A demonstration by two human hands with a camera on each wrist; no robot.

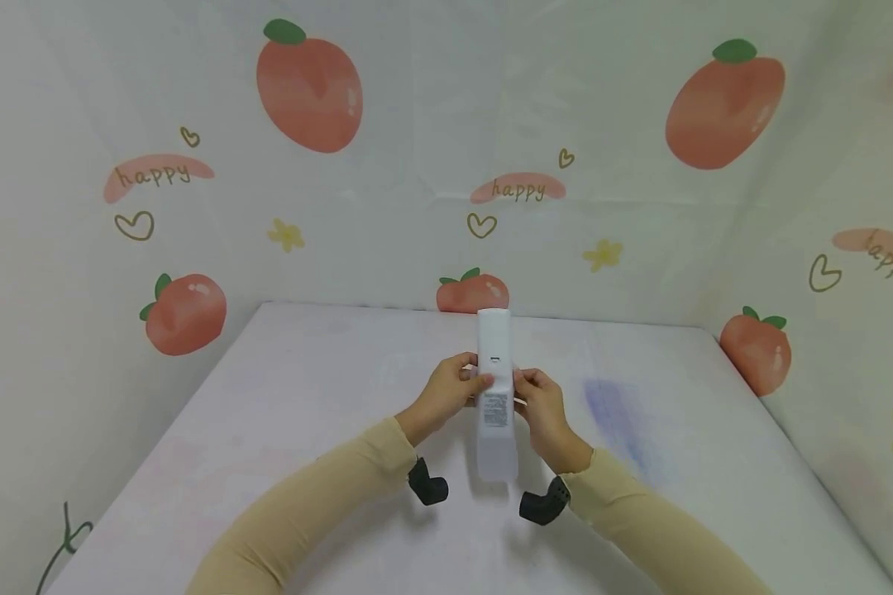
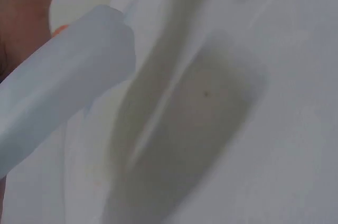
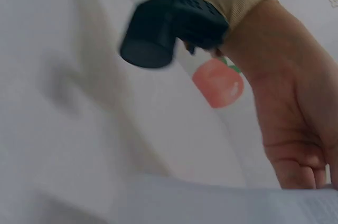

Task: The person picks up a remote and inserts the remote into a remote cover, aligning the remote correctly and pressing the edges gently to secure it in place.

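A long white plastic device is held up between both hands in the head view. Its near face shows a small dark slot and a grey printed label, and its lower end looks translucent. My left hand grips the left edge, thumb lying on the front face. On the opposite edge, my right hand pinches the device at about the same height. The fingers behind it are partly hidden. In the left wrist view, the device's blunt end hangs over the white surface. The right wrist view shows my right hand beside the device's edge.
Beneath is a white-covered table with a bluish smudge to the right. A white curtain printed with red fruit surrounds its back and sides. Black wrist cameras stick out below both cuffs. A dark green cord is at far left.
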